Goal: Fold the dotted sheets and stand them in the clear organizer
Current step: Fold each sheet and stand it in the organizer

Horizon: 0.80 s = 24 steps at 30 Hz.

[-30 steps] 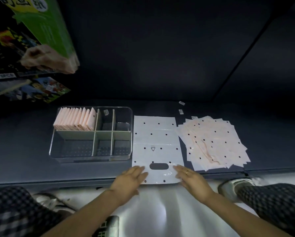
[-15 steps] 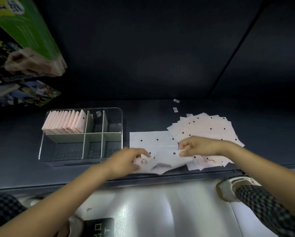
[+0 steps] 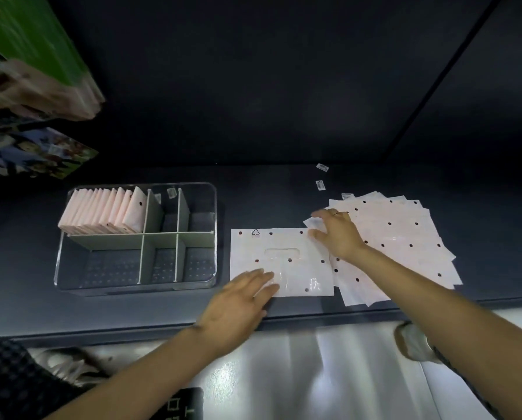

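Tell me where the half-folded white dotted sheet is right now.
In the head view, the half-folded white dotted sheet lies flat between the clear plastic organizer on its left and the fanned pile of dotted sheets on its right.

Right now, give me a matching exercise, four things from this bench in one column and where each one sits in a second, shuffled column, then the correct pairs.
Things
1. folded pink sheets
2. half-folded sheet
3. loose pile of dotted sheets
4. small labels

Places
A. fanned out at the right of the bench
B. flat between the clear organizer and the pile, under the left hand
C. far side of the bench, beyond the pile
D. standing in the organizer's back left compartment

Pairs: 1-D, 2-B, 3-A, 4-C
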Each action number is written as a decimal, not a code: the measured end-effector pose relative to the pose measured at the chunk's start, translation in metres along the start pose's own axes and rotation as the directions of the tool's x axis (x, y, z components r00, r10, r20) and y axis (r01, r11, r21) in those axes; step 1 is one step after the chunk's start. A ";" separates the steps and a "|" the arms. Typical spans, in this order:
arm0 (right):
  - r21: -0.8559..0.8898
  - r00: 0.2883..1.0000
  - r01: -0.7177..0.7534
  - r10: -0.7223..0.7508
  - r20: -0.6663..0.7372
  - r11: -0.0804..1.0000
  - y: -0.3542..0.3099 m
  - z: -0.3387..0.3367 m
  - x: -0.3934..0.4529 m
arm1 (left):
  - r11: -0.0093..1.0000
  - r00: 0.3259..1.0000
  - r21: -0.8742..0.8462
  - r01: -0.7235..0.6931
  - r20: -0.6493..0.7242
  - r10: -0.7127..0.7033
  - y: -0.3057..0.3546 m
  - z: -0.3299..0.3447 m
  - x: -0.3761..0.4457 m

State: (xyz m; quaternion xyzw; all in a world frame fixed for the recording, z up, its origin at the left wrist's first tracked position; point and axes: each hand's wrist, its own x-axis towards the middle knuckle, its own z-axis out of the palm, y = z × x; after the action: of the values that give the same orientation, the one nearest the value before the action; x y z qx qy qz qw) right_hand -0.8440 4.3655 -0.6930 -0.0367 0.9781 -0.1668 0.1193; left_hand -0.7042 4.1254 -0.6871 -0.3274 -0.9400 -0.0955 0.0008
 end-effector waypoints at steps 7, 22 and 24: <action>-0.239 0.830 0.512 -0.547 -0.109 0.825 -0.001 0.050 -0.092 | 0.989 0.976 0.142 0.036 0.210 -0.066 0.001 0.027 -0.015; -0.428 0.796 0.530 -0.603 -0.048 0.733 0.053 0.043 -0.116 | 0.979 0.953 0.161 0.123 0.255 -0.162 -0.030 0.033 -0.046; -0.356 0.783 0.550 -0.615 -0.098 0.756 0.039 0.049 -0.113 | 0.979 0.950 0.121 0.166 0.248 -0.192 -0.025 0.031 -0.042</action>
State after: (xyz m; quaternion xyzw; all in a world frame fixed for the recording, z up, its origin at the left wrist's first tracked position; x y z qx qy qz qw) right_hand -0.7242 4.3996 -0.7261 -0.3411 0.9377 -0.0439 -0.0493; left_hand -0.6847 4.0860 -0.7250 -0.2501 -0.9614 -0.0051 -0.1144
